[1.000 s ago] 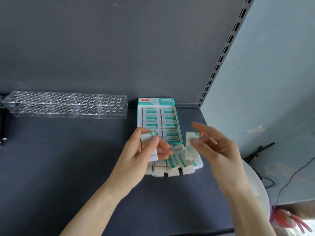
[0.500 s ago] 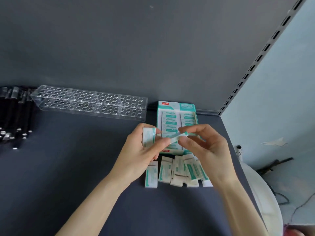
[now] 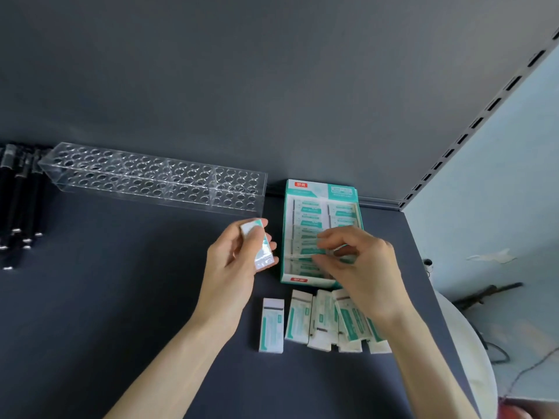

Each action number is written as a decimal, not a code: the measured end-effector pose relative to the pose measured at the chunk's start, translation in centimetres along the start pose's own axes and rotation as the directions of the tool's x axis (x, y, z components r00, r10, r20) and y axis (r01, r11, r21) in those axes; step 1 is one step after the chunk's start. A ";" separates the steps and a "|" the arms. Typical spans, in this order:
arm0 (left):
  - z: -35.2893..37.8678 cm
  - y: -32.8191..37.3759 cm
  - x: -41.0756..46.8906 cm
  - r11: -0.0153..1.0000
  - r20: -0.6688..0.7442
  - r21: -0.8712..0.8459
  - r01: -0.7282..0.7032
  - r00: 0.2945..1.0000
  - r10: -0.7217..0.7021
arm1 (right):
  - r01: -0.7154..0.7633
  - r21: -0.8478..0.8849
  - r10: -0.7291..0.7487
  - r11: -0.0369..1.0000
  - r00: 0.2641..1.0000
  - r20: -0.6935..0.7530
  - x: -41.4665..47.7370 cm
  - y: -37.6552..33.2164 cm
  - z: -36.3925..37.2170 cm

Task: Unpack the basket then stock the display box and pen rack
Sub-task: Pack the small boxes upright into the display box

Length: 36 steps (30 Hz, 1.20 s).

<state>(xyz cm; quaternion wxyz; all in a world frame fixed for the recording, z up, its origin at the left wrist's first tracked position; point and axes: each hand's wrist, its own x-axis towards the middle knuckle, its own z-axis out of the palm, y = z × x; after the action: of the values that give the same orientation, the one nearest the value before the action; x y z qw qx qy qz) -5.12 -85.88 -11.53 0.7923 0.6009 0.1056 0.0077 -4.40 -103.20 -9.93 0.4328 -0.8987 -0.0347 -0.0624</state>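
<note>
The eraser packet (image 3: 307, 254) pinched in the right hand (image 3: 360, 267) has moved. Half a second ago it was in mid-air close to the left hand, and it is now over the near left column of the display box (image 3: 298, 279). It lies nearly flat, at or just above the stocked packets; contact cannot be confirmed. The fingers (image 3: 328, 236) are clamped on it, so this placement is judged in progress, not complete. The box stands at the back of the shelf (image 3: 106, 297), with both columns filled with white-and-teal packets towards the rear and the near rows partly hidden by the hand. The left hand (image 3: 233, 264) has drawn apart to the left and grips a second packet (image 3: 258, 246), fingers curled round it. Loose packets (image 3: 299, 322) lie in a row just in front of the box — stocking is well along but unfinished. The clear pen rack (image 3: 151, 179) holds no pens — black pens (image 3: 18, 201) lie beside its left end.
</note>
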 end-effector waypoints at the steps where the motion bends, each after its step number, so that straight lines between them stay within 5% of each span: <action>1: 0.0 0.0 0.0 1.000 0.001 0.005 0.000 1.000 0.000 | 0.009 -0.012 -0.009 1.000 1.000 0.009 0.0 0.0 0.0; 14: 0.0 0.0 -0.3 0.997 0.040 0.004 -0.073 0.997 0.073 | 0.057 -0.118 -0.050 0.991 0.997 0.060 0.4 0.0 0.1; 17: 0.0 0.1 -0.4 0.997 0.075 -0.035 -0.075 0.994 0.078 | 0.055 0.042 -0.057 0.998 0.997 0.050 0.0 -0.5 -0.4; 21: 0.2 0.5 -0.9 0.994 0.147 -0.050 -0.100 0.983 0.106 | -0.055 0.337 -0.019 0.940 0.977 0.212 -0.7 -1.2 -1.0; 24: 0.2 0.6 -1.2 0.985 0.212 0.038 -0.171 0.964 0.160 | -0.059 0.481 -0.006 0.875 0.991 0.131 -0.9 -1.4 -1.0; 27: 0.2 0.6 -1.4 0.916 0.287 0.231 -0.329 0.922 0.259 | -0.034 0.553 0.019 0.832 0.999 0.032 -1.2 -1.6 -1.5; 32: 0.5 0.4 -1.3 0.622 0.392 0.506 -0.598 0.801 0.452 | -0.035 0.556 0.033 0.830 0.999 0.013 -1.5 -2.0 -1.7; 36: 0.3 0.8 -1.3 0.682 0.419 0.416 -0.601 0.793 0.443 | -0.031 0.611 0.033 0.791 0.999 0.007 -1.9 -2.3 -2.1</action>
<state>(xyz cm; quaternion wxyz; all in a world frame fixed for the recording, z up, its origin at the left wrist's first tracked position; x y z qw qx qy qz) -6.27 -86.18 -10.49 0.5650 0.7941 -0.1891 0.1201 -6.67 -103.38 -7.12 0.7009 -0.7110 -0.0369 -0.0422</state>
